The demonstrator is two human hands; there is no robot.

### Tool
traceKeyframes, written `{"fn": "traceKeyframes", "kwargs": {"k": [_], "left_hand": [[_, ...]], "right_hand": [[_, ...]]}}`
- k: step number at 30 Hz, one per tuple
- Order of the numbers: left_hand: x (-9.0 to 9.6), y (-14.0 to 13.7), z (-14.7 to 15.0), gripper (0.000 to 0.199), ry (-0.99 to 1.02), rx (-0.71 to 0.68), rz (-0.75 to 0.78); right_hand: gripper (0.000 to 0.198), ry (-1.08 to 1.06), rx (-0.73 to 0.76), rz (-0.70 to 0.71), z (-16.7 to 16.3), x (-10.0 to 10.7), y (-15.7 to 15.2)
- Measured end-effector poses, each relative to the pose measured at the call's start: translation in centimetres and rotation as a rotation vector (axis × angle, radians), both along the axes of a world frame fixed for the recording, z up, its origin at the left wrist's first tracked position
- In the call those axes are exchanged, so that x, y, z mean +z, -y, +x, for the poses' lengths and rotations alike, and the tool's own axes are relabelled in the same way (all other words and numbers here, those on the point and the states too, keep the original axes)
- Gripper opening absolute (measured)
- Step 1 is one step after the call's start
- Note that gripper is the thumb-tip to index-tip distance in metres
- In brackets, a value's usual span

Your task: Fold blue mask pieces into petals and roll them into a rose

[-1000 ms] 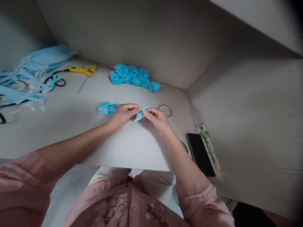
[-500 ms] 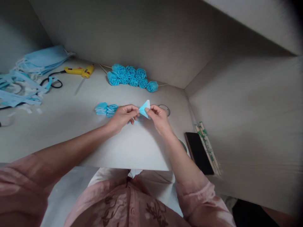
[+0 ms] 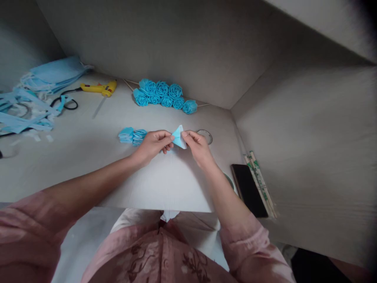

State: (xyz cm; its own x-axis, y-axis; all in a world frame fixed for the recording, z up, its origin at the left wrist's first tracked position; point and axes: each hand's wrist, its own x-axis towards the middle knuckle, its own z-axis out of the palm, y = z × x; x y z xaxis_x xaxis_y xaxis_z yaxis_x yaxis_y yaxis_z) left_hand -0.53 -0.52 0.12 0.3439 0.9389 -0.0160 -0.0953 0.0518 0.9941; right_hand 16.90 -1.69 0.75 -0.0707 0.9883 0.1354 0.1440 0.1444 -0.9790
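Observation:
Between my two hands is a small piece of light blue mask fabric (image 3: 178,138), folded into a triangle with a white edge on its right. My left hand (image 3: 155,145) pinches its narrow left tip between thumb and fingers. On the other side, my right hand (image 3: 198,144) grips the white-edged right side, thumb on top. Two small stacks of cut blue fabric pieces (image 3: 126,135) lie just left of my left hand, partly covered by it. Behind my right fingers a round, flat object (image 3: 205,136) shows in part.
Blue fabric roses (image 3: 161,94) on sticks lie at the back wall. Left are a yellow glue gun (image 3: 101,89), blue masks (image 3: 57,72) and scrap strips (image 3: 26,112). A black phone (image 3: 249,190) and wrapped sticks (image 3: 260,182) lie right, near a partly hidden round container (image 3: 231,181).
My right thumb has shifted from the middle of the folded fabric to its right edge, so more of the triangle shows. The left hand keeps its pinch.

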Motion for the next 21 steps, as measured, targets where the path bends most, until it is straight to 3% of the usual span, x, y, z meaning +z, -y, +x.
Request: {"fn": "traceKeyframes", "kwargs": {"k": [8, 18, 21], "left_hand": [[0.09, 0.17, 0.21, 0.028, -0.023, 0.027, 0.028], [0.04, 0.3, 0.25, 0.03, -0.034, -0.066, 0.03], [0.26, 0.25, 0.13, 0.029, 0.004, -0.063, 0.004]], "right_hand": [[0.044, -0.043, 0.049, -0.042, -0.17, 0.12, 0.07], [0.033, 0.003, 0.02, 0.02, -0.08, -0.13, 0.13], [0.027, 0.033, -0.031, 0.094, 0.27, -0.27, -0.04]]}}
